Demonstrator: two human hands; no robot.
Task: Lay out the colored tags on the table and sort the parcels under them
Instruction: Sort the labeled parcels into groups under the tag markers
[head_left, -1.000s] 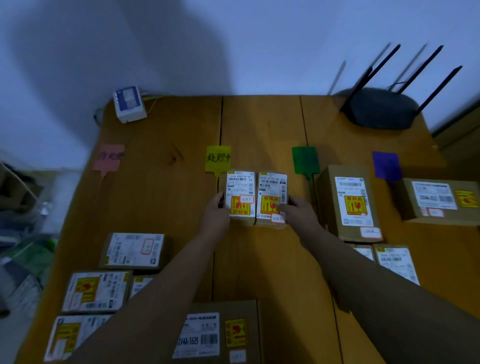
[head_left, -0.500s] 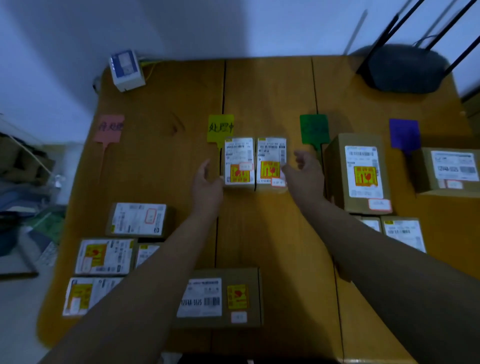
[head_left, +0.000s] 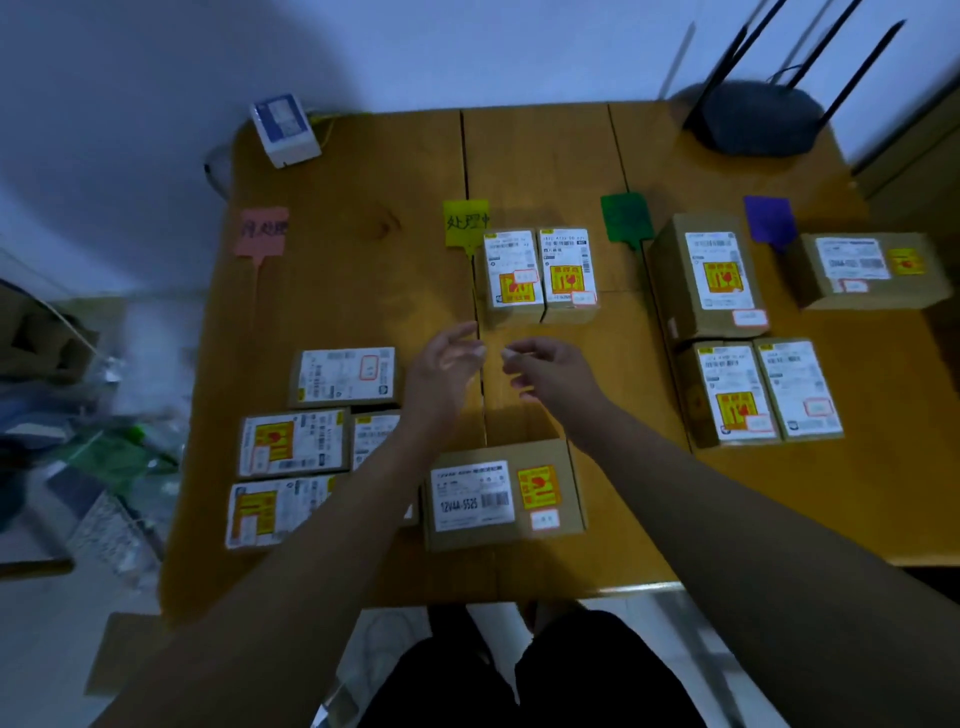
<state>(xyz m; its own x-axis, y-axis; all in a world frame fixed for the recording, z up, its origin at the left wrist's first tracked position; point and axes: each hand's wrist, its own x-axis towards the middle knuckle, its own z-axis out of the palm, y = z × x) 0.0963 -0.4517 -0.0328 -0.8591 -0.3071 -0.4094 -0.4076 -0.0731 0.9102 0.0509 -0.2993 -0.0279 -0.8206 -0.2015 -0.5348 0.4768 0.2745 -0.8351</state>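
Near bench (head_left: 571, 156) edge: brown parcel (head_left: 503, 493), long axis left-right, label up, unsorted; likely light, stiff card, fragile sticker; best taken by short ends.
Mid-bench: left hand (head_left: 441, 364) and right hand (head_left: 550, 371), each grip apart, empty, hovering between parcel and sorted pair.
Beyond: two small parcels (head_left: 540, 273), upright, touching, just below-right of yellow tag (head_left: 466, 222).
Far row: pink tag (head_left: 261, 231), green tag (head_left: 626, 216), purple tag (head_left: 769, 218).

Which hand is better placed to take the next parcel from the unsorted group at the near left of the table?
The left hand, probably. It is empty and hovers right beside the unsorted parcels. The right hand is also empty, but it would have to cross over the left arm to reach them.
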